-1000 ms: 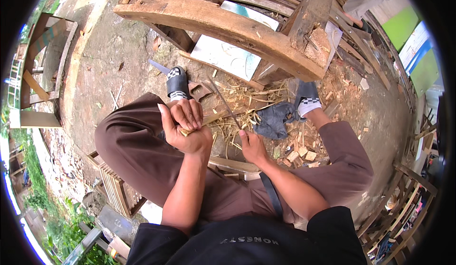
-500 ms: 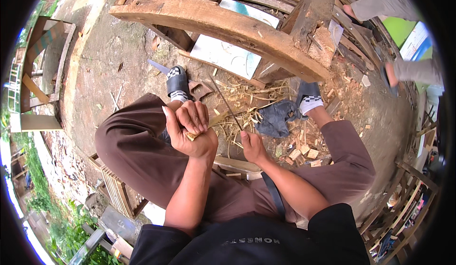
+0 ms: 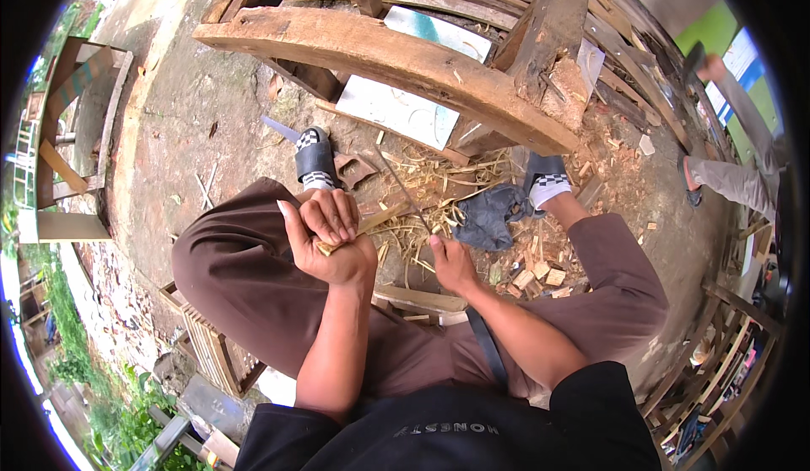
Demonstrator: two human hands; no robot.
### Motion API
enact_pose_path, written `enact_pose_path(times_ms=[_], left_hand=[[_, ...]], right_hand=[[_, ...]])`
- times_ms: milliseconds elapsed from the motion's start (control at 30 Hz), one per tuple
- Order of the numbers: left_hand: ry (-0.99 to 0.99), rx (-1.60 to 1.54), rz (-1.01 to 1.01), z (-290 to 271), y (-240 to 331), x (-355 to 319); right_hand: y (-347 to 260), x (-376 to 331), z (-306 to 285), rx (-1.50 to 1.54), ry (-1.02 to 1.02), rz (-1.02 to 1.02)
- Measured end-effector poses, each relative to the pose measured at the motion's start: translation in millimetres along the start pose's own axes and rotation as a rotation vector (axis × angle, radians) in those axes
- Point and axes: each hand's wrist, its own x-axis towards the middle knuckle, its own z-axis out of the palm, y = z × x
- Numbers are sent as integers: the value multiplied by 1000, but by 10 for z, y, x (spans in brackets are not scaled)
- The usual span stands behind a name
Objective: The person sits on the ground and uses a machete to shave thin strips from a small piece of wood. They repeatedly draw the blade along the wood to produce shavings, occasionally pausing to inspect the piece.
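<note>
My left hand (image 3: 331, 236) is closed around a pale strip of wood or bamboo (image 3: 386, 215), and the strip's cut end pokes out near the palm. From the fist the strip slants away to the upper right. A long thin dark blade, seemingly a knife (image 3: 398, 183), rises from my right hand (image 3: 453, 266), whose fingers wrap its handle. The blade crosses the strip's far end; whether they touch I cannot tell. Most of the handle is hidden in my grip. Curly shavings (image 3: 439, 176) lie on the ground beyond both hands.
A heavy wooden frame with a curved beam (image 3: 371, 53) stands ahead, a white board (image 3: 401, 108) beneath it. Between my feet lie a dark cloth (image 3: 489, 216) and wood offcuts (image 3: 540, 270). Another person's leg (image 3: 730, 180) shows at the right, near stacked planks (image 3: 624, 49).
My left hand has shifted slightly left and down, and more of the strip shows past it. My right hand stays nearly in place. At the right, the other person's legs have moved and one foot is raised.
</note>
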Motion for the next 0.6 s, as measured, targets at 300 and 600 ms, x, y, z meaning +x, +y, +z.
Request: enact_pose_path(times_ms=[300, 600], left_hand=[[-47, 62, 14, -1, -19, -57], [11, 59, 14, 37, -11, -16]], right_hand=[[134, -40, 32, 6, 27, -27], [170, 38, -55, -100, -37, 8]])
